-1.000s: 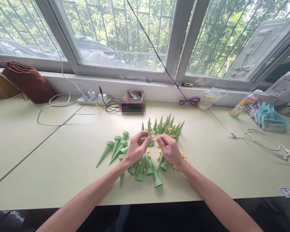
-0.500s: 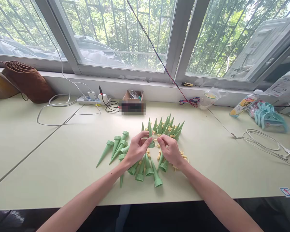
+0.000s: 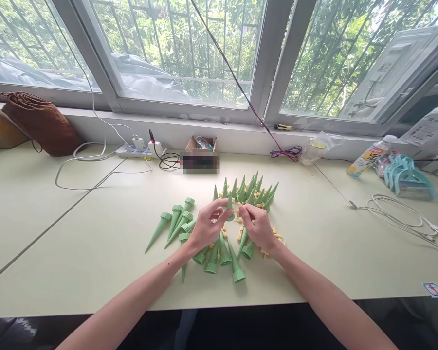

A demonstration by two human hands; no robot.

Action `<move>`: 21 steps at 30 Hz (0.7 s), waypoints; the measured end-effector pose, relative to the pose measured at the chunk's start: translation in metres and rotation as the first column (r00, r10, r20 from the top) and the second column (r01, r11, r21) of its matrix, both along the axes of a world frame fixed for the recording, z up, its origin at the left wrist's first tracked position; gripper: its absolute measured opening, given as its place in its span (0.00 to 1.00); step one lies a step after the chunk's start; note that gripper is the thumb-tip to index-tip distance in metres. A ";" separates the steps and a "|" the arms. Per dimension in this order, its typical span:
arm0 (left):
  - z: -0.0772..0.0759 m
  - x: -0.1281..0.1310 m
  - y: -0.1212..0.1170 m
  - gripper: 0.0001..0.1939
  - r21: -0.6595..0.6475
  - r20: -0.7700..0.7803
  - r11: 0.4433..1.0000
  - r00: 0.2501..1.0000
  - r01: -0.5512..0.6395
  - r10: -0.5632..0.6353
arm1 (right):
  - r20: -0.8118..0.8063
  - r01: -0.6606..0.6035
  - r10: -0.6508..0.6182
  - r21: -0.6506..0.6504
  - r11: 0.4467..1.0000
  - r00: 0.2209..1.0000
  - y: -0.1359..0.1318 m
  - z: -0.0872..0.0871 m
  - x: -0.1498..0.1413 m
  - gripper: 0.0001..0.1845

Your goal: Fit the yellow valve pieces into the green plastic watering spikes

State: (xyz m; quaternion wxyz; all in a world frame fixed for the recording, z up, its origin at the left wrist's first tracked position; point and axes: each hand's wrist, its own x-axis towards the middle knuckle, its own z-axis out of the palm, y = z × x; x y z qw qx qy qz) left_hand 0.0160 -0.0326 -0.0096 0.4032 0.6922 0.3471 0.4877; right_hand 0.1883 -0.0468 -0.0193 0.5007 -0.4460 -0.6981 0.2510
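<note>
Over the middle of the table, my left hand (image 3: 209,222) grips a green plastic cone-shaped spike (image 3: 230,204), its tip pointing up. My right hand (image 3: 256,224) is closed in a pinch on a small yellow plastic valve (image 3: 236,211), which meets the side of the spike near its wide end; how deep it sits cannot be made out. Behind my hands several green spikes (image 3: 248,188) stand upright with yellow pieces among them. More spikes lie to the left (image 3: 175,221) and in front (image 3: 224,253). Loose yellow pieces (image 3: 275,236) are partly hidden beneath my right hand.
Along the windowsill side are a power strip (image 3: 126,151) with cables, a small cardboard box (image 3: 204,141), coiled wires (image 3: 286,153) and a plastic bag (image 3: 314,149). A bottle (image 3: 368,158), teal clips (image 3: 405,177) and a white cable (image 3: 401,216) lie right; a brown pouch (image 3: 44,124) stands left.
The held spike has shifted slightly to the right and turned a little in my left hand. My right hand has moved a touch to the right, while the spikes on the table stay put.
</note>
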 end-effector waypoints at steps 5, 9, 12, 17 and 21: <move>0.000 0.000 0.002 0.13 -0.010 0.023 1.000 1.000 -0.017 0.017 | 0.005 -0.014 0.014 0.011 1.000 1.000 -0.001 0.002 -0.001 0.20; 0.001 0.000 0.001 0.13 0.007 0.015 1.000 0.999 -0.030 0.030 | 0.007 0.027 -0.027 0.026 0.999 1.000 -0.002 0.001 -0.001 0.19; 0.004 0.001 0.001 0.15 -0.050 0.066 0.998 0.997 -0.042 0.045 | -0.008 0.075 -0.075 0.037 0.996 0.997 -0.001 0.000 0.000 0.19; 0.010 -0.001 0.003 0.15 -0.190 0.220 0.981 0.971 -0.047 0.089 | -0.032 0.113 -0.112 0.065 0.991 0.993 -0.001 0.001 0.002 0.17; 0.011 -0.002 0.004 0.26 -0.280 0.192 0.960 0.981 0.020 0.036 | -0.018 0.103 -0.101 0.096 0.990 0.995 -0.001 0.002 0.001 0.15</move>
